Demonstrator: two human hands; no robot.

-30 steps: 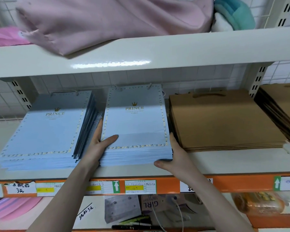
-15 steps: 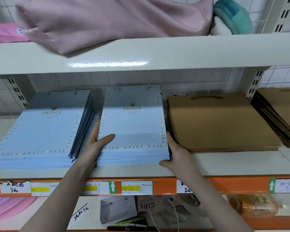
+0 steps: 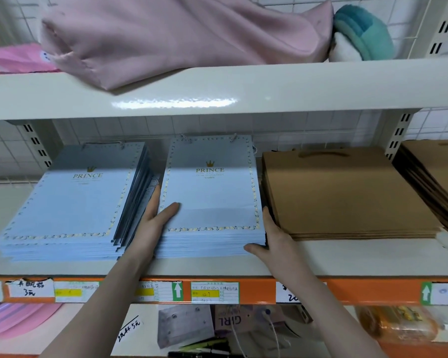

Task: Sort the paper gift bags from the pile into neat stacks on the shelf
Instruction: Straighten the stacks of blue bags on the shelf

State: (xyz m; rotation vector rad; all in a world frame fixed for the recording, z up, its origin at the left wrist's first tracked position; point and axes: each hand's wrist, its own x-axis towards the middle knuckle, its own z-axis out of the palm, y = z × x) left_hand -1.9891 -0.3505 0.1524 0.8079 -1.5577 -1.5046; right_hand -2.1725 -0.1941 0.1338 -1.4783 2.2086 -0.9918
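A stack of pale blue "PRINCE" gift bags (image 3: 212, 192) lies flat in the middle of the white shelf (image 3: 347, 257). My left hand (image 3: 153, 223) presses straight fingers along the stack's left side, with the thumb resting on the top bag. Against its right side lies my right hand (image 3: 274, 241), fingers straight and the thumb at the front corner. A second blue "PRINCE" stack (image 3: 70, 202) sits to the left, its bags fanned unevenly. To the right are a brown paper bag stack (image 3: 342, 192) and another brown stack (image 3: 435, 177) at the edge.
The upper shelf (image 3: 295, 83) hangs low over the stacks and carries a pink cloth (image 3: 179, 34) and a teal plush (image 3: 362, 32). An orange front rail (image 3: 360, 290) with price labels runs below. The shelf underneath holds pens, bags and small items.
Both hands stay pressed against the sides of the middle blue stack. Only the view has shifted slightly.
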